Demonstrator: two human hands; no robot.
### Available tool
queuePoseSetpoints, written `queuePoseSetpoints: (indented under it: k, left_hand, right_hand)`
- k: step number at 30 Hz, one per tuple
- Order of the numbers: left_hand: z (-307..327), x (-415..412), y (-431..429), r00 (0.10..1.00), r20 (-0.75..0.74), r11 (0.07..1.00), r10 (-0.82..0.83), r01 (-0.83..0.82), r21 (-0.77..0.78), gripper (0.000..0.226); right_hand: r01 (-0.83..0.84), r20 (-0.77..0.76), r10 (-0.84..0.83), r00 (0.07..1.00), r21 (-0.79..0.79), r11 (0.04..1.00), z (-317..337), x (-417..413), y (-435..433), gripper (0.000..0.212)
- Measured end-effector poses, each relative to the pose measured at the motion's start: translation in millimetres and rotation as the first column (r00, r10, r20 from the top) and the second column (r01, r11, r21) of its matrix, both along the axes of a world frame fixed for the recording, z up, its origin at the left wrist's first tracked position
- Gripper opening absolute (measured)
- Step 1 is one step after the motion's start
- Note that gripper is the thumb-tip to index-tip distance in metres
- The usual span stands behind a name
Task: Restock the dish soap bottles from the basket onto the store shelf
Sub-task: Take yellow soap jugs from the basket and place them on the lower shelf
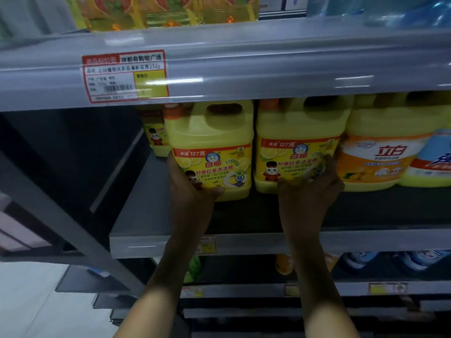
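Dim grey metal shelving (244, 69), pale floor (29, 301) lower left

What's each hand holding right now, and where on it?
Left hand grips the left yellow dish soap bottle at its lower left corner. Right hand holds the neighbouring yellow bottle at its lower right front.

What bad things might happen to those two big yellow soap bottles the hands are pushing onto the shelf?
1. The left bottle sits next to the open part of the shelf, so a sideways nudge from the left hand might tip it over that way.
2. The right bottle is tight against the orange-label bottle; the right hand could get its fingers squeezed there.
3. Both tops sit close under the upper shelf rail, so lifting them might bump it.
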State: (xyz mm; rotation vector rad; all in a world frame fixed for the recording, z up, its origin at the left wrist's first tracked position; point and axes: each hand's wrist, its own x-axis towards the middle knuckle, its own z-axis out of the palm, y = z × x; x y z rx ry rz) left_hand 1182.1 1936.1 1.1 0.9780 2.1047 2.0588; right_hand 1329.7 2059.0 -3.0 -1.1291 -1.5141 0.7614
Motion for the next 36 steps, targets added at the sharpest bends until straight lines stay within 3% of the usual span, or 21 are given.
queuePoseSetpoints:
  k: [9,19,23,29,32,35,36]
  left_hand:
    - [-0.8,-17.1,14.7,0.997,0.007,0.996,-0.082,0.082,-0.024,0.119]
    - [0.7,-13.7,6.5,0.999,-0.003,0.989,-0.038,0.038,-0.146,0.120]
    - [10.8,9.2,-14.6,0.971,-0.236,0.966,0.040,-0.097,-0.238,0.098]
    - [6.6,20.7,-63.9,0.865,-0.481,0.892,-0.145,-0.097,-0.442,0.050]
    - [-4.5,23.5,-78.4,0.841,-0.520,0.898,-0.149,-0.104,-0.427,0.033]
    - [-13.6,32.0,-80.9,0.856,-0.482,0.903,-0.188,-0.043,-0.428,0.022]
    - [-16.6,35.8,-80.0,0.852,-0.479,0.902,-0.211,-0.018,-0.430,0.020]
  right_hand:
    - [0.021,0.015,-0.022,1.000,0.045,0.999,-0.6,-3.7,-2.8,0.095]
    - [0.016,0.048,-0.019,0.999,0.064,0.998,6.0,-0.2,-11.1,0.084]
    - [-0.044,0.137,0.048,0.989,-0.030,0.999,10.2,11.3,-14.2,0.072]
    - [0.003,0.369,-0.014,0.929,0.029,1.000,-1.0,6.3,-50.9,0.032]
    - [0.011,0.419,-0.047,0.907,0.087,0.996,-11.4,9.9,-82.0,0.025]
    - [0.032,0.428,-0.012,0.904,-0.041,0.999,-18.7,24.3,-118.1,0.036]
    - [0.034,0.430,-0.026,0.902,-0.011,0.999,-23.5,31.6,-126.2,0.035]
